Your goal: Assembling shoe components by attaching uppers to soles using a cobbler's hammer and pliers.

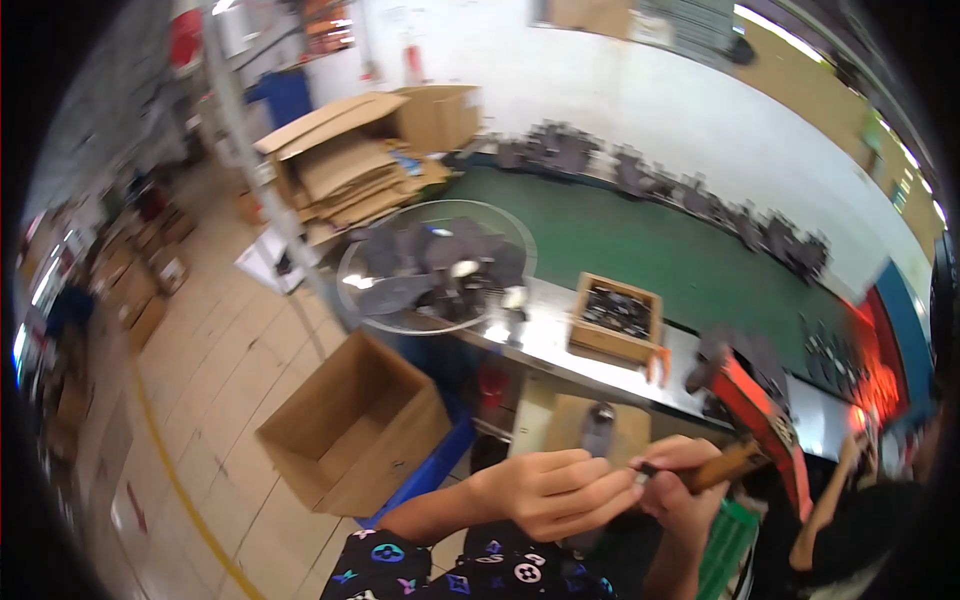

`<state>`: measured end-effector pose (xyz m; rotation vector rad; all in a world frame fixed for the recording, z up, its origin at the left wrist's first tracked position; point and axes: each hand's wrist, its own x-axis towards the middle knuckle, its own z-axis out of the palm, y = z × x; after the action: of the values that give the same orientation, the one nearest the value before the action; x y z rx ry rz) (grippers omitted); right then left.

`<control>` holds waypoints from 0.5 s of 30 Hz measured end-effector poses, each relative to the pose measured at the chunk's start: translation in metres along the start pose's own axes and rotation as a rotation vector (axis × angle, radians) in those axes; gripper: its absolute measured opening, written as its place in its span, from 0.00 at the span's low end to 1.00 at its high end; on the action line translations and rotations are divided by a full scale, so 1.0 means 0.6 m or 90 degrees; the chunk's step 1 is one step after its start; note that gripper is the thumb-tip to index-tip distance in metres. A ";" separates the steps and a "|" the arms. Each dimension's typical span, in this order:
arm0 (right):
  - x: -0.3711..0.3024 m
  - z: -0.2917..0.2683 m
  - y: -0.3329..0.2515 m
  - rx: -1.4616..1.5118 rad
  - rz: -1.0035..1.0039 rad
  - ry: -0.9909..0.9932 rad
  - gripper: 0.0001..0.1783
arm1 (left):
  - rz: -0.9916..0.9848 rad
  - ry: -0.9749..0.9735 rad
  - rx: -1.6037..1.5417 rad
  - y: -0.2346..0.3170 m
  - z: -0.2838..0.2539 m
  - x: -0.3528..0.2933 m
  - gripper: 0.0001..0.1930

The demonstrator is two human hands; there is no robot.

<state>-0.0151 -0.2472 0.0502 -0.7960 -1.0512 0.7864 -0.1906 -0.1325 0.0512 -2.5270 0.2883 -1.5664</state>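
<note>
My left hand (565, 492) and my right hand (683, 488) meet low in the middle of the view. Between their fingertips is a small dark part (647, 469), too small to name. The fingers of my left hand are bent and pinched at it. My right hand also grips the wooden handle of a hammer (730, 464), whose long orange-red head (768, 430) points away to the right. Just beyond my hands, a grey metal piece (598, 430) lies on a wooden block (563, 425).
A wooden box (577, 338) of small dark parts sits on the metal bench edge. A round fan (396, 297) and open carton (385, 440) are left. Grey parts (560, 148) line the green bench (600, 225). Another person's arm (827, 505) is at right, by a red glow.
</note>
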 end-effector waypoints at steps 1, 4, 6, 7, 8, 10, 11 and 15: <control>0.001 -0.006 0.007 -0.045 -0.014 0.020 0.09 | -0.013 0.003 -0.009 -0.010 -0.003 -0.018 0.14; -0.012 -0.084 0.041 -0.194 -0.037 0.013 0.14 | -0.261 0.092 0.117 -0.089 -0.032 -0.131 0.10; -0.024 -0.144 0.052 -0.245 -0.014 0.045 0.15 | -0.600 0.223 0.216 -0.138 -0.104 -0.205 0.04; -0.030 -0.178 0.057 -0.294 -0.003 0.032 0.15 | -0.678 0.370 0.193 -0.187 -0.147 -0.304 0.06; -0.011 -0.114 0.021 -0.372 -0.009 0.104 0.06 | -0.803 0.606 0.043 -0.235 -0.188 -0.347 0.08; -0.036 -0.184 0.024 -0.449 0.065 0.148 0.13 | -0.866 0.813 0.071 -0.356 -0.309 -0.495 0.09; -0.048 -0.203 0.024 -0.456 0.139 0.224 0.14 | -0.891 0.796 0.185 -0.406 -0.381 -0.580 0.09; -0.086 -0.257 0.008 -0.509 0.211 0.373 0.16 | -0.951 0.377 0.563 -0.587 -0.565 -0.775 0.13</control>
<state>0.1138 -0.3167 -0.0207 -1.7931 -0.6809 0.3295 -0.6681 0.3119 -0.1209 -1.2872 -2.0856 -1.9420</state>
